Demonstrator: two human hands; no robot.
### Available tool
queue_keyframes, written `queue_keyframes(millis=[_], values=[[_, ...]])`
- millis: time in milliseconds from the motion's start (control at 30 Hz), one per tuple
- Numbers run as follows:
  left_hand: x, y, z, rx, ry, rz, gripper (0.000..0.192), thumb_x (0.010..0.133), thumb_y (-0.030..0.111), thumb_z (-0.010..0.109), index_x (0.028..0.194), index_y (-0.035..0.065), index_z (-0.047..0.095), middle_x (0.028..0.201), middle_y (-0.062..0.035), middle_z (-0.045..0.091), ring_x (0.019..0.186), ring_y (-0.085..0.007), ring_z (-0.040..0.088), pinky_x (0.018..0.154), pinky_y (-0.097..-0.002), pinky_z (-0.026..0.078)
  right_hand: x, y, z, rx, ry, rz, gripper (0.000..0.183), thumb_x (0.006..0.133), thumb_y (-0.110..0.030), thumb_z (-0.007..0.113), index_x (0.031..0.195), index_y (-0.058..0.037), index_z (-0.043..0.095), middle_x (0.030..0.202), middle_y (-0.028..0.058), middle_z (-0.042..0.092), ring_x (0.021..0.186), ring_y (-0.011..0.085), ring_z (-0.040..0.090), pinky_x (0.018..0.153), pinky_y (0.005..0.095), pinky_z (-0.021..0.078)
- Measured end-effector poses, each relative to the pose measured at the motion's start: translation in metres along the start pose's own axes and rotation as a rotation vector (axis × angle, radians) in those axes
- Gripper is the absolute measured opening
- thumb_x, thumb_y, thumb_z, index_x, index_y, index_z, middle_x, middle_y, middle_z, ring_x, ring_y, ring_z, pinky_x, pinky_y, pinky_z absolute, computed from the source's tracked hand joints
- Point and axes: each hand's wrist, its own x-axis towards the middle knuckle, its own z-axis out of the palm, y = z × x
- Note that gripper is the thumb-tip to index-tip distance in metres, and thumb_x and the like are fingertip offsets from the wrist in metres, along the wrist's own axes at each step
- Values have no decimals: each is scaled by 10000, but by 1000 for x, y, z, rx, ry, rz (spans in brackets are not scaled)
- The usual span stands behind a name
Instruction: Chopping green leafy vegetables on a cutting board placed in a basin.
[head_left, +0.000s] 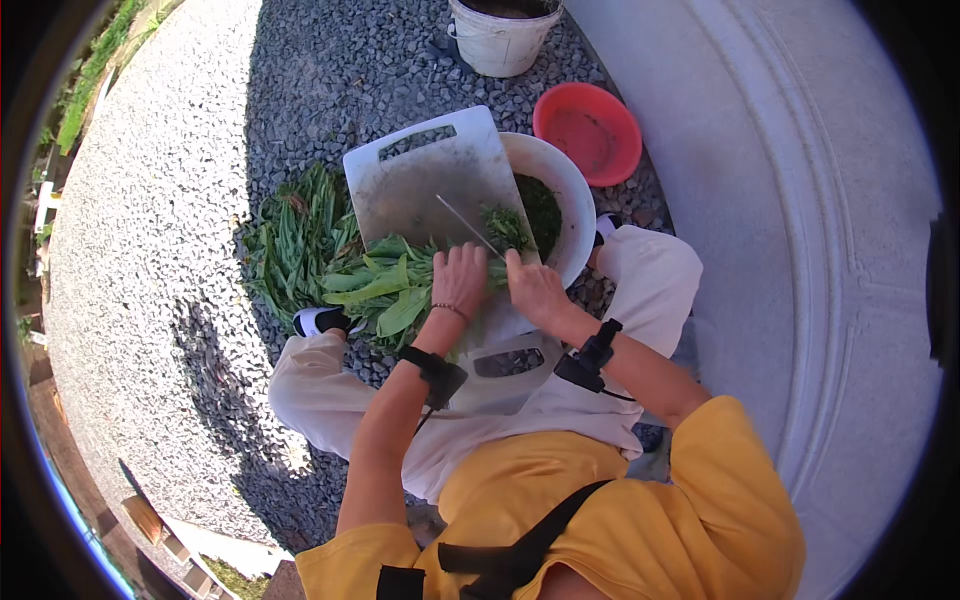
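My left hand (459, 279) presses down on a bunch of long green leaves (390, 285) lying across a stained white cutting board (427, 172). In my right hand (536, 291) is a knife (469, 223), its thin blade pointing up and left over the board, close to my left fingers. Chopped greens (506, 227) sit on the board just right of the blade. Under the board's right side is a white basin (577, 202), with dark green cut leaves (541, 206) inside. The knife's handle is hidden in my grip.
A heap of whole leaves (296, 240) lies on the gravel (322, 82) left of the board. Beyond the basin are a red plastic bowl (589, 135) and a dirty white bucket (502, 41). A pale wall (735, 187) runs along the right.
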Motion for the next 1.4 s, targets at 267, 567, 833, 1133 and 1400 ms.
queue_keyframes(millis=[267, 567, 833, 1133, 1400], values=[[-7, -6, -3, -22, -23, -23, 564, 512, 249, 774, 959, 98, 464, 901, -55, 483, 875, -222, 499, 746, -362, 355, 3, 9, 6, 73, 34, 28, 164, 833, -129, 461, 943, -12, 434, 716, 253, 600, 689, 432, 596, 616, 520, 471], [19, -8, -17, -86, -32, -234, 624, 518, 278, 808, 994, 89, 452, 940, -70, 509, 910, -246, 532, 744, -382, 376, 10, 37, -12, 170, 216, 147, 194, 863, -186, 491, 925, -10, 435, 699, 280, 581, 707, 473, 566, 643, 553, 436], [13, -3, -10, -24, -9, -311, 582, 513, 288, 809, 943, 98, 465, 907, -56, 503, 874, -234, 531, 726, -379, 373, -39, 1, -55, 211, 5, 69, 204, 854, -165, 497, 942, 10, 441, 660, 288, 563, 682, 470, 559, 595, 541, 427], [5, -1, 4, 32, 56, -278, 291, 675, 234, 620, 926, 137, 510, 860, -20, 508, 820, -203, 530, 698, -387, 374, -24, -1, -30, 123, -115, 105, 242, 857, -174, 493, 975, 28, 434, 659, 272, 569, 670, 465, 563, 607, 555, 428], [15, -6, 8, 6, 112, -299, 232, 715, 222, 571, 917, 131, 502, 886, -29, 508, 837, -204, 530, 711, -392, 377, 21, -5, 27, -8, 87, 48, 217, 867, -182, 477, 978, 2, 448, 651, 234, 589, 625, 424, 584, 583, 513, 464]])
